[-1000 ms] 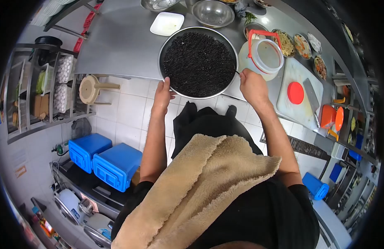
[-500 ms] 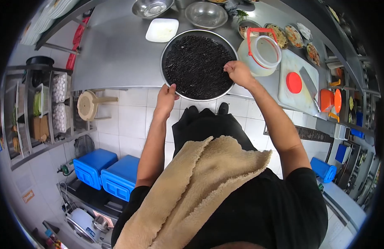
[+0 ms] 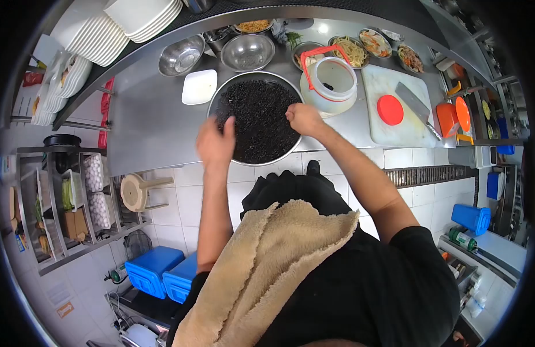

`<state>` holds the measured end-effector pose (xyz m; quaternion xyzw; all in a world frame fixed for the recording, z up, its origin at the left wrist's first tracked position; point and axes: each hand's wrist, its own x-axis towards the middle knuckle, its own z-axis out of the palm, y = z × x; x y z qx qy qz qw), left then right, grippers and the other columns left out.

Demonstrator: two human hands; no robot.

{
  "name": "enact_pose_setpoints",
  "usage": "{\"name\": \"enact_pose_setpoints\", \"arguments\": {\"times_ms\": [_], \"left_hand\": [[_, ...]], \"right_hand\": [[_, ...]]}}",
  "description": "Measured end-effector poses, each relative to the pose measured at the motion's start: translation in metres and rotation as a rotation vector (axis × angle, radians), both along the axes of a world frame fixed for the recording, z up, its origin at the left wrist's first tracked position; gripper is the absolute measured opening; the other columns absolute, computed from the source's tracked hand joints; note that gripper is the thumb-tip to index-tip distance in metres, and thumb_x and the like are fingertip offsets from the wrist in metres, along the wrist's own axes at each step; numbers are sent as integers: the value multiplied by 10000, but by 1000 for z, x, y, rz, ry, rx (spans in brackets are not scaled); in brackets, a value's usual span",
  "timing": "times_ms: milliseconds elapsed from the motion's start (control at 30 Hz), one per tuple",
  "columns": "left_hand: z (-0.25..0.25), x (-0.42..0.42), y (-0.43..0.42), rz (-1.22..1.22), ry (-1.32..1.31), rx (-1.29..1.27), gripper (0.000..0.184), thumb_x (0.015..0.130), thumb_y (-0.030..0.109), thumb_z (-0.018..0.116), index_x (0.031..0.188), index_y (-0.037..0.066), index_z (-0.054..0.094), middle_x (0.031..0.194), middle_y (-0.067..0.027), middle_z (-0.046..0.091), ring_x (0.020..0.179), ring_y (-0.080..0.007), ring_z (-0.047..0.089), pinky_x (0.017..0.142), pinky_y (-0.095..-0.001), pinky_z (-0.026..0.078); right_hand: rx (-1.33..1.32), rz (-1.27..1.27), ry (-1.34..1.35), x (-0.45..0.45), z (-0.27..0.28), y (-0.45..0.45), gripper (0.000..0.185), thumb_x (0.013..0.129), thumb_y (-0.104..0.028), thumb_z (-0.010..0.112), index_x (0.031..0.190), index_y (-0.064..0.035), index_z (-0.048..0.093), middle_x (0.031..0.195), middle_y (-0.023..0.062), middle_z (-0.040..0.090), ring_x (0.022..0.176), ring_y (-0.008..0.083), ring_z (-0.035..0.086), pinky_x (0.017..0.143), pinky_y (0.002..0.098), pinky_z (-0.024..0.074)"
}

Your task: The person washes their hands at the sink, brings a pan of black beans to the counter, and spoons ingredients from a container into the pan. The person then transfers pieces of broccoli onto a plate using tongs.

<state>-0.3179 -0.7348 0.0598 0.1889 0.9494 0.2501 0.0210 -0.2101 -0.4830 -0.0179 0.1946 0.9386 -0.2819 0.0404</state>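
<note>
A wide round metal pan [image 3: 257,151] full of small black beans [image 3: 258,110] sits at the front edge of the steel counter. My left hand [image 3: 216,141] is over the pan's left side, blurred, its thumb apart from the fingers and nothing visible in it. Over the right side of the beans, my right hand [image 3: 305,119] has its fingers curled closed; what they hold, if anything, is hidden. Just right of the pan stands an uncapped clear plastic jar [image 3: 331,87] with a red handle, some black bits inside. A red lid [image 3: 390,110] lies on the cutting board [image 3: 394,136].
A cleaver [image 3: 415,104] lies on the board. A white square plate [image 3: 199,87] and metal bowls [image 3: 247,52] are behind the pan. Bowls of cut vegetables [image 3: 349,52] line the back. A shelf with stacked plates [image 3: 100,40] overhangs the counter. A stool [image 3: 134,192] stands at left.
My left hand has come off the pan's rim and moved up over its left side. The right hand stays closed at the right side. The whole view has shifted, showing more of the overhead shelf.
</note>
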Motion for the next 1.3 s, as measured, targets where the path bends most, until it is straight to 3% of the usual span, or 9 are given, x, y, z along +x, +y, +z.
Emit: {"name": "enact_pose_setpoints", "arguments": {"times_ms": [67,133,333,467,600,800,933,1200,1300], "left_hand": [[10,-5,74,-202,-81,288,680,931,573,652,1289,-6,657,1240,-234,694,1162,-367,667,1004,-445,516],[14,-10,149,-322,-278,290,850,900,657,649,1349,-63,605,1373,-285,611,1282,-396,596,1094,-445,458],[-18,-4,269,-227,-756,766,467,1053,398,567,1219,-25,676,1120,-132,729,1037,-221,651,926,-383,497],[0,6,259,-177,-592,767,368,1080,348,537,1124,15,688,978,-62,694,892,-172,615,834,-344,496],[10,-12,242,-96,-517,1023,363,1108,311,486,995,8,650,827,-27,646,758,-112,566,701,-307,478],[36,-27,193,-71,-443,1276,384,1109,339,488,991,0,624,849,-79,690,745,-136,625,700,-300,519],[46,-28,145,72,-277,1238,385,1099,363,512,969,16,617,777,-44,663,676,-114,609,602,-273,502],[51,-20,39,221,54,1232,372,1100,369,508,962,34,596,820,-43,657,679,-110,607,586,-253,503],[66,-8,5,341,-31,1337,353,1107,351,491,978,33,574,850,-59,661,723,-122,629,625,-266,530]], "right_hand": [[25,6,-7,0,0,0,256,970,-259,587,960,-62,750,948,213,738,909,413,715,824,516,571],[36,40,6,-1,1,-1,249,973,-258,589,976,-69,752,956,206,743,916,409,718,828,516,572],[65,40,-253,6,17,5,220,959,-228,606,1005,-76,758,1005,183,755,976,379,726,862,494,576],[26,39,-229,15,22,15,201,913,-197,631,1008,-83,767,1021,180,757,1010,367,723,882,484,572],[3,53,-199,21,7,28,212,921,-211,624,1034,-99,765,1030,179,753,995,379,720,863,504,573],[39,80,-219,38,15,46,184,898,-186,631,1001,-107,761,1031,181,748,1015,387,710,876,505,566],[56,62,-227,55,12,59,216,976,-219,572,1044,-100,739,1004,182,744,996,395,705,863,522,561],[77,7,-214,72,17,81,198,984,-230,588,1024,-98,730,976,199,737,980,410,696,866,530,547],[104,-4,-226,75,17,92,210,990,-234,591,1052,-89,730,988,211,733,981,417,691,865,531,543]]}}
